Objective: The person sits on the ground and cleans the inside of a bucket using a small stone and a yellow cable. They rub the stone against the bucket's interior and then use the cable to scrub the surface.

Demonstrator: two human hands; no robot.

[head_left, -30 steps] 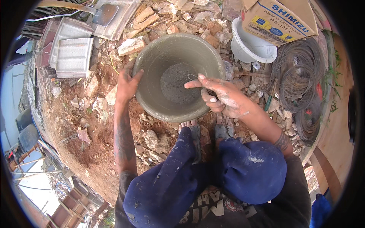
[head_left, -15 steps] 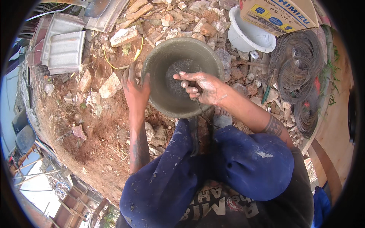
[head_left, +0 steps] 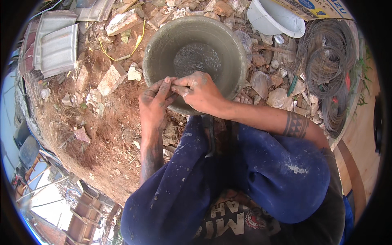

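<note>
A round grey tub (head_left: 153, 61), coated with cement-like residue, stands in front of my knees with a little wet grey matter (head_left: 197, 59) at its bottom. Over its near left rim my two hands meet at the fingertips. My left hand (head_left: 154, 104) is closed in a pinch, thumb on top. My right hand (head_left: 202, 92) reaches across the tub's near side, its thumb and fingers pressed together against the left fingertips. Whatever lies between them is hidden or too small to name. Grey dirt covers the fingers of both hands.
Broken bricks (head_left: 112, 79) and rubble lie around the tub. A white basin (head_left: 271, 18) and a cardboard box (head_left: 322, 10) sit at the far right, above coils of wire (head_left: 326, 61). Roof tiles (head_left: 59, 49) are stacked at far left. A yellow strip (head_left: 139, 41) lies nearby.
My left hand has come off the tub's rim, toward me, and closed into a pinch. My right hand has moved left from over the tub's middle to meet it. The view has shifted slightly.
</note>
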